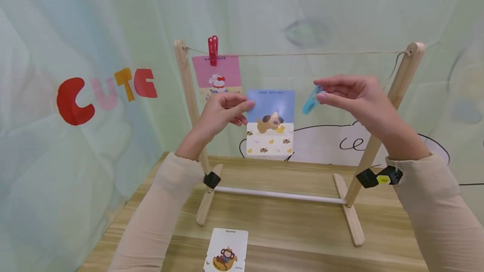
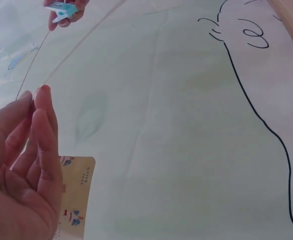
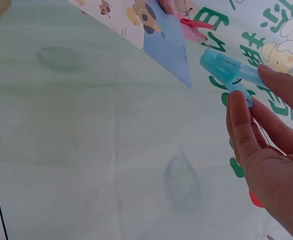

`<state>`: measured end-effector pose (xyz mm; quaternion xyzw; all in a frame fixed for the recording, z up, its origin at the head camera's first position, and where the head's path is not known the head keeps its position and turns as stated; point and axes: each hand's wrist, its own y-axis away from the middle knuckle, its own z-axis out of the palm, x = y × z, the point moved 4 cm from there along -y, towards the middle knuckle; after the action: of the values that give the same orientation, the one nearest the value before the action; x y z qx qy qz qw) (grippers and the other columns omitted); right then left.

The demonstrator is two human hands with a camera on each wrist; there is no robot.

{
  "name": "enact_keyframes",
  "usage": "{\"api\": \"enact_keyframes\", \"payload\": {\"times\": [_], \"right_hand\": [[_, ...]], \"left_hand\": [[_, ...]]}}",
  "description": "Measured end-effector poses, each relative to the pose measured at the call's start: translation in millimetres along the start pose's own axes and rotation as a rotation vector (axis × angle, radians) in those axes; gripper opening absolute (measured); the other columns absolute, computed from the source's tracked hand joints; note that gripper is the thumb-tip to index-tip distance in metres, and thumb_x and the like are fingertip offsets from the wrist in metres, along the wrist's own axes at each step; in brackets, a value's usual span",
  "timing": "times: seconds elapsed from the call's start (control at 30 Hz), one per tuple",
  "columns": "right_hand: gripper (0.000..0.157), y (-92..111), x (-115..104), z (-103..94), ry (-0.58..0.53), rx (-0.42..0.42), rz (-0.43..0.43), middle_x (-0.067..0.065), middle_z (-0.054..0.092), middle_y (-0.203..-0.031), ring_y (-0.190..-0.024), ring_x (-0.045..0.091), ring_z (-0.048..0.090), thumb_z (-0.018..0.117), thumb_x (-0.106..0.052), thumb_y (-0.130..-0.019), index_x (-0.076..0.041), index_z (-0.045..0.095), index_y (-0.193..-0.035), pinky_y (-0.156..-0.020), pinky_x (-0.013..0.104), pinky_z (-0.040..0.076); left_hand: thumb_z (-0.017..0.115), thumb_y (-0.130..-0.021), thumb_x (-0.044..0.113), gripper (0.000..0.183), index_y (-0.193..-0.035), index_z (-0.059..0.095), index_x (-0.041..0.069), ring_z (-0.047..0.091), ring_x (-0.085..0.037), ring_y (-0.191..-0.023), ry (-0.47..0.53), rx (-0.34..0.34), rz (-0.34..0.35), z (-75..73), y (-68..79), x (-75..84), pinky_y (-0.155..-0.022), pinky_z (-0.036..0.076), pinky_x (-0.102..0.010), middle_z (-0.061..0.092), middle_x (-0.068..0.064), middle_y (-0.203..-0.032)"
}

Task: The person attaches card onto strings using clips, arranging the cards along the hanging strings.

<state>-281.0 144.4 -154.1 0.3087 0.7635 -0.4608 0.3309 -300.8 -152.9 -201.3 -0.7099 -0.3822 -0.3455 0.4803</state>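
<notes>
My left hand (image 1: 223,114) pinches the left edge of a blue-and-white card (image 1: 270,116) printed with a dog, held upright below the string (image 1: 321,53). To its right, my right hand (image 1: 353,95) holds a light-blue clothespin (image 1: 311,100) between thumb and fingers. The right wrist view shows the clothespin (image 3: 226,70) with its handle ends between the thumb and fingers, apart from the dog card (image 3: 167,45). A pink rabbit card (image 1: 217,70) hangs at the string's left end under a red clothespin (image 1: 213,49), its lower part hidden behind my left hand.
The string runs between two wooden posts (image 1: 410,66) of a stand, joined low down by a white rod (image 1: 280,194). On the wooden table (image 1: 302,230) a monkey card (image 1: 227,249) lies in front of the stand. A pale printed curtain (image 1: 124,20) hangs behind.
</notes>
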Motion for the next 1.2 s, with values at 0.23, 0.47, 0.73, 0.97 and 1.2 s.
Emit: {"api": "enact_keyframes", "payload": {"times": [0.23,0.47,0.73,0.97,1.2], "right_hand": [[0.033,-5,-9,1.1,0.035,0.041,-0.008,0.002,0.074,-0.109,-0.096,0.012,0.07,0.073,-0.009,-0.091,-0.005,0.07,-0.124,-0.088,0.019,0.052],[0.032,-9,-20,0.9,-0.054,0.092,-0.077,0.008,0.072,-0.107,-0.092,0.015,0.07,0.075,-0.005,-0.089,-0.002,0.071,-0.12,-0.086,0.019,0.053],[0.031,-17,-32,1.3,-0.209,0.091,-0.138,0.013,0.071,-0.102,-0.087,0.018,0.07,0.076,0.002,-0.086,0.004,0.071,-0.116,-0.086,0.023,0.054],[0.03,-27,-46,2.7,-0.242,0.104,-0.18,0.015,0.071,-0.1,-0.085,0.02,0.069,0.076,0.004,-0.084,0.006,0.071,-0.113,-0.086,0.023,0.054],[0.03,-39,-55,4.5,-0.195,0.127,-0.194,0.014,0.073,-0.098,-0.085,0.021,0.068,0.079,0.0,-0.084,0.005,0.072,-0.112,-0.086,0.021,0.054]], "left_hand": [[0.072,-0.094,0.02,0.022,-0.108,0.073,0.002,0.069,-0.023,-0.069,0.01,0.004,0.043,1.5,-4.5,6.5,-0.068,0.06,-0.035,0.072,-0.008,-0.093],[0.072,-0.094,0.02,0.024,-0.109,0.074,0.002,0.069,-0.022,-0.068,-0.001,0.009,0.042,3.1,-8.9,10.3,-0.068,0.059,-0.033,0.073,-0.008,-0.093],[0.072,-0.094,0.021,0.024,-0.11,0.074,0.003,0.069,-0.024,-0.068,-0.005,0.022,0.026,3.1,-12.1,15.1,-0.069,0.059,-0.033,0.074,-0.009,-0.093],[0.073,-0.094,0.023,0.027,-0.112,0.074,0.004,0.069,-0.025,-0.069,-0.003,0.039,0.022,1.0,-15.9,20.3,-0.07,0.059,-0.033,0.074,-0.009,-0.095],[0.072,-0.094,0.022,0.025,-0.111,0.074,0.003,0.068,-0.025,-0.068,0.004,0.056,0.017,-1.5,-18.5,22.0,-0.07,0.059,-0.035,0.074,-0.008,-0.093]]}}
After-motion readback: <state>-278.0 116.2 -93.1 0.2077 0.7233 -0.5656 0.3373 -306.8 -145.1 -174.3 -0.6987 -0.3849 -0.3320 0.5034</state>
